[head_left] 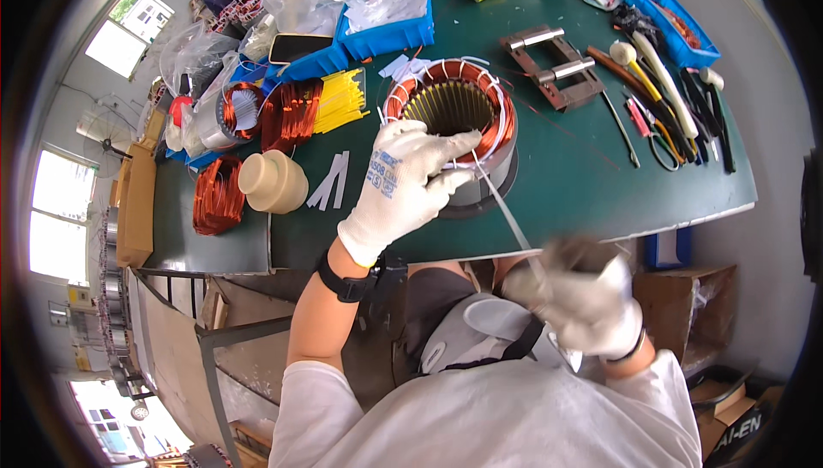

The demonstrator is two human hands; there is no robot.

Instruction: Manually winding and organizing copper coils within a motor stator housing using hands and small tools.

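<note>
A motor stator [501, 138] with copper windings laced in white cord stands upright near the table's front edge. Its slots show yellow insulation inside. My left hand [407, 181], in a white glove, grips the near-left of its winding rim, with forefinger and thumb on either side of where a white lacing cord [510, 215] comes out. The cord runs taut toward me, down to my right hand [591, 305]. That gloved hand is pulled back over my lap and smeared by motion; its fingers are not distinct, but the cord leads into it.
Left of the stator are a cream plastic cylinder [273, 182], white strips [330, 181], copper coils [219, 198] and yellow insulation strips [341, 101]. Blue bins [386, 35] stand behind. To the right lie a metal fixture [557, 74], a mallet [624, 54] and scissors [664, 151].
</note>
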